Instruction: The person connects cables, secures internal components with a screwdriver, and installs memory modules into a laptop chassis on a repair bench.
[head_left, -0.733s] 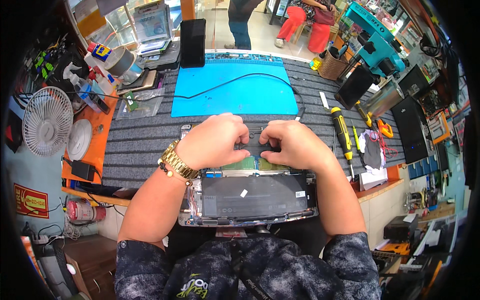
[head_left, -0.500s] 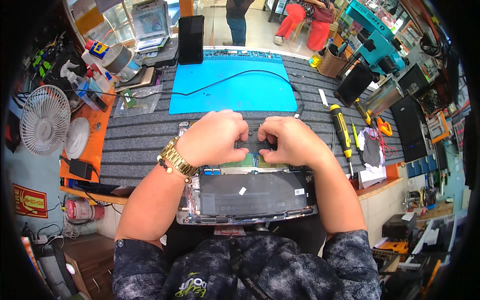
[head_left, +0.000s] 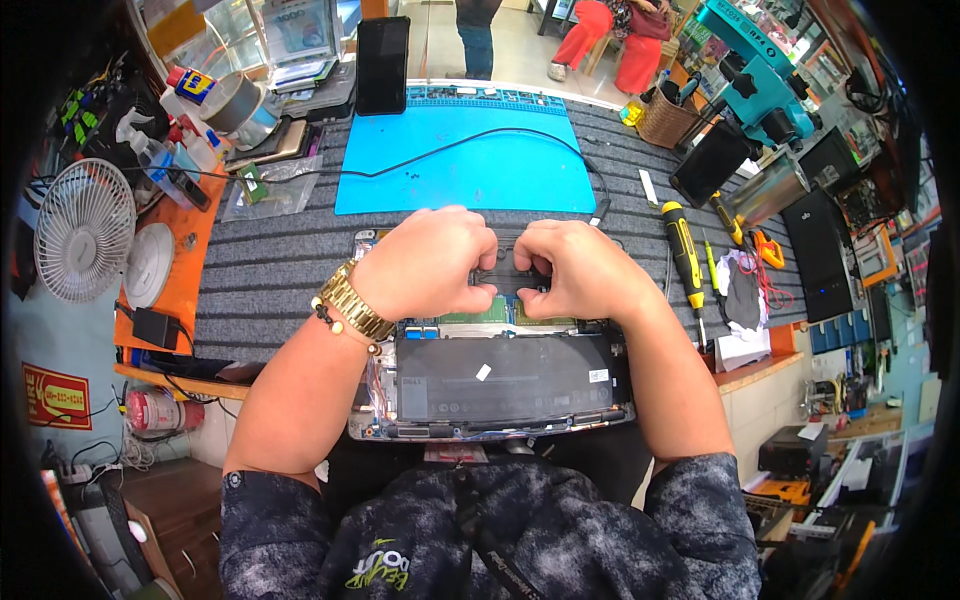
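An opened laptop [head_left: 372, 400] lies at the front edge of the bench, its inner side up. A wide black battery [head_left: 505, 385] fills its near half. Above that, two green memory modules [head_left: 482, 314] sit side by side. My left hand [head_left: 440, 262], with a gold watch on the wrist, is closed over the left module's far side. Opposite it, my right hand [head_left: 572, 270] curls with thumb and fingers bent inward. A dark part [head_left: 508, 268] shows in the gap between them. Whatever the fingertips grip is hidden beneath the hands.
Beyond the laptop lies a blue work mat [head_left: 460, 175] with a black cable [head_left: 450, 150] across it and a phone [head_left: 383, 65] at its far edge. Right are a yellow-black screwdriver [head_left: 684, 255] and a teal microscope stand [head_left: 745, 60]; left, a white fan [head_left: 85, 230].
The view has shifted slightly, so the bench appears a little higher. Both hands stay over the same spot, with the right fingers only slightly shifted.
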